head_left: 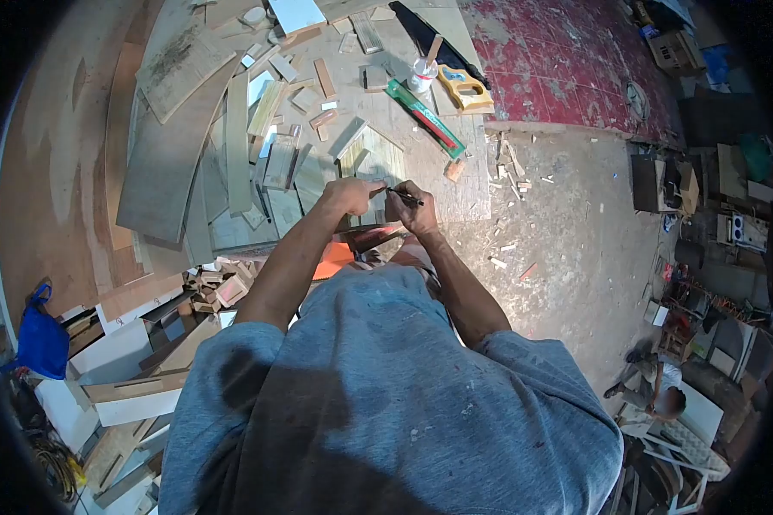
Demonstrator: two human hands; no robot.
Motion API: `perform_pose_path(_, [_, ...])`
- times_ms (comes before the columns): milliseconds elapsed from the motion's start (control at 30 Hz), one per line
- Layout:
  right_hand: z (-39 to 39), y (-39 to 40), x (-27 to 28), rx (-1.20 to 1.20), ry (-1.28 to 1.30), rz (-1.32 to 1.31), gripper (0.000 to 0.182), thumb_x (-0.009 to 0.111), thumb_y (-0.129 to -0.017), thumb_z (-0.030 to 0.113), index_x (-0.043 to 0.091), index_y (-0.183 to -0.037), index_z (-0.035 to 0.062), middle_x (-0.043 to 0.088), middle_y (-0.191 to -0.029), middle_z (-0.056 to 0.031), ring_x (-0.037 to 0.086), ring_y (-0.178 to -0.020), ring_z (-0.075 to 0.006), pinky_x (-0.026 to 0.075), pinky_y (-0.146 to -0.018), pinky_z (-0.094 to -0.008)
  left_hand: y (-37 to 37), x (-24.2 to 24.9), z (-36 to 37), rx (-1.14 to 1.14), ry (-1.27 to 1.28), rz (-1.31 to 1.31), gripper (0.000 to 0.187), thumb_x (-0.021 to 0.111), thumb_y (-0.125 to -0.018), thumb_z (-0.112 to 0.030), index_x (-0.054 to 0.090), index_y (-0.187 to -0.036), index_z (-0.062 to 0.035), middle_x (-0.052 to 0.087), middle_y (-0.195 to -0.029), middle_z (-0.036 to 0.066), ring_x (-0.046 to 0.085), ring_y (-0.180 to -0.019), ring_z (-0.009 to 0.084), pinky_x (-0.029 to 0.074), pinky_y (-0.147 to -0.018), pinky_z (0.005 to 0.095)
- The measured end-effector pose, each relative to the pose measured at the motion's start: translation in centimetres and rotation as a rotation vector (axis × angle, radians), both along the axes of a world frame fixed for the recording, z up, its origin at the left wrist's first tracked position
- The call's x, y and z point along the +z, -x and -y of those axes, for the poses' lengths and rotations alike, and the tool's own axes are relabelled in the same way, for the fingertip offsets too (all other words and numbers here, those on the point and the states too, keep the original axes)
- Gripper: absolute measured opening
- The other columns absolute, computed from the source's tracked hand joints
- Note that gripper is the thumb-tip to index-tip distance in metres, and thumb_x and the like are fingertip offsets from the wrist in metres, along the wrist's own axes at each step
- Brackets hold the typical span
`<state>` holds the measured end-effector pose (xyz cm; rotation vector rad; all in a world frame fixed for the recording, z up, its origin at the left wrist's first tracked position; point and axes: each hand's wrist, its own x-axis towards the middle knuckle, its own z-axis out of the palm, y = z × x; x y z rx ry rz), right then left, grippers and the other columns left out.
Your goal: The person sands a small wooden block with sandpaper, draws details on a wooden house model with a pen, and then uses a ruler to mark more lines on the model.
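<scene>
Black pen [410, 198] is slanting from the right hand [417, 215], whose curled fingers are gripping it, above pale wood pieces [382, 154] on the workbench [464, 199]. Left hand [349, 196] is extending its index finger toward the pen, others curling; whether gripping anything, cannot tell. Beyond: green-and-red package [425, 118], bearing print too small to read; yellow-handled handsaw [429, 36] lying near.

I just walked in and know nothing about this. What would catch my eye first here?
Probably the blue-grey shirt filling the lower middle, leading up to two hands at the table's near edge: the right hand holds a dark pen, close beside the left hand. Next, perhaps, the saw's yellow handle farther up the table, and the patchy red floor at upper right. A bright blue bag stands out at far left.
</scene>
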<state>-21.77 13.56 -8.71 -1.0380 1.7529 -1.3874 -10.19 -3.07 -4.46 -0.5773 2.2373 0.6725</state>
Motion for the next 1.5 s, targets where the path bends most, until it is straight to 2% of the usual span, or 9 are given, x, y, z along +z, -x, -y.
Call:
perform_pose_path(333, [0.0,-0.6,-1.0,-0.094,-0.028,-0.039,0.019,0.065,-0.092,0.015,0.061,-0.094,-0.0038,0.064,-0.071,-0.0094,0.058,-0.065,-0.0097,0.05,-0.059,-0.0289,0.6,1.3,-0.7,0.072,0.014,0.137,0.099,0.06,-0.072,0.001,0.029,-0.151,-0.0496,0.066,-0.127,0.011,0.068,-0.108,0.0278,0.055,-0.086,0.0418])
perform_pose_path(567, [0.4,-0.4,-0.9,-0.048,0.034,-0.171,0.017,0.065,-0.092,0.013,0.062,-0.094,-0.0034,0.067,-0.073,-0.0118,0.061,-0.068,-0.0119,0.052,-0.062,-0.0307,0.6,2.1,-0.8,0.07,0.031,0.162,0.097,0.061,-0.072,0.001,0.031,-0.151,-0.0492,0.067,-0.125,0.01,0.069,-0.107,0.027,0.055,-0.084,0.0406])
perform_pose_path(633, [0.3,-0.4,-1.0,-0.041,-0.002,-0.086,0.017,0.066,-0.089,0.014,0.061,-0.092,-0.0014,0.066,-0.076,-0.02,0.067,-0.067,-0.0286,0.052,-0.063,-0.0375,0.1,1.5,-0.8,0.07,0.047,0.067,0.095,0.059,-0.07,-0.004,0.032,-0.15,-0.0493,0.07,-0.109,0.018,0.07,-0.096,0.0327,0.055,-0.082,0.0435])
perform_pose_path(733, [0.2,-0.8,-1.1,-0.117,-0.047,-0.059,0.018,0.067,-0.088,0.015,0.061,-0.091,-0.0014,0.066,-0.075,-0.0198,0.066,-0.066,-0.0292,0.052,-0.063,-0.0374,0.3,2.4,-1.1,0.073,0.059,0.072,0.094,0.059,-0.072,-0.005,0.032,-0.15,-0.0495,0.069,-0.111,0.017,0.07,-0.097,0.032,0.055,-0.082,0.0434])
perform_pose_path(833, [0.1,-0.7,-1.3,-0.093,-0.018,-0.129,0.013,0.064,-0.092,0.01,0.061,-0.093,-0.0029,0.066,-0.073,-0.0118,0.061,-0.068,-0.0119,0.052,-0.063,-0.0293,0.3,2.0,-1.0,0.08,0.054,0.087,0.094,0.059,-0.072,-0.006,0.032,-0.15,-0.0501,0.069,-0.112,0.017,0.07,-0.097,0.0318,0.055,-0.083,0.0433])
perform_pose_path(933, [0.2,-0.9,-1.4,-0.149,-0.006,-0.147,0.015,0.065,-0.089,0.013,0.061,-0.09,-0.0016,0.066,-0.074,-0.0172,0.067,-0.067,-0.0239,0.051,-0.061,-0.0366,0.5,2.5,-1.2,0.073,0.066,0.126,0.091,0.06,-0.076,-0.004,0.032,-0.15,-0.0489,0.068,-0.122,0.009,0.069,-0.105,0.0269,0.056,-0.083,0.0412])
perform_pose_path(1167, [1.3,1.6,-1.3,-0.176,0.109,-0.044,0.016,0.061,-0.093,0.005,0.068,-0.106,-0.0023,0.069,-0.099,-0.0095,0.065,-0.088,-0.0144,0.053,-0.076,-0.0294,0.2,2.9,-3.9,0.077,0.202,0.011,0.065,0.055,-0.09,-0.01,0.043,-0.146,-0.0389,0.072,-0.105,0.008,0.072,-0.096,0.0255,0.057,-0.075,0.0405])
perform_pose_path(1333, [4.5,6.2,1.5,0.225,-0.045,-0.348,0.022,0.069,-0.084,0.007,0.066,-0.105,0.0032,0.065,-0.098,-0.0173,0.066,-0.089,-0.0364,0.054,-0.078,-0.0392,-0.4,0.6,-6.2,0.168,0.332,-0.172,0.058,0.055,-0.089,-0.013,0.049,-0.144,-0.0271,0.07,-0.088,0.01,0.071,-0.08,0.0296,0.056,-0.066,0.043])
perform_pose_path(1500, [8.2,7.0,2.2,0.533,-0.163,-0.703,0.039,0.075,-0.079,0.023,0.06,-0.114,0.016,0.06,-0.114,-0.0069,0.059,-0.11,-0.0329,0.052,-0.087,-0.0455,-0.1,-1.2,-8.1,0.305,0.437,-0.188,0.05,0.053,-0.091,-0.015,0.054,-0.14,-0.0252,0.069,-0.078,0.008,0.07,-0.071,0.0275,0.055,-0.06,0.0417])
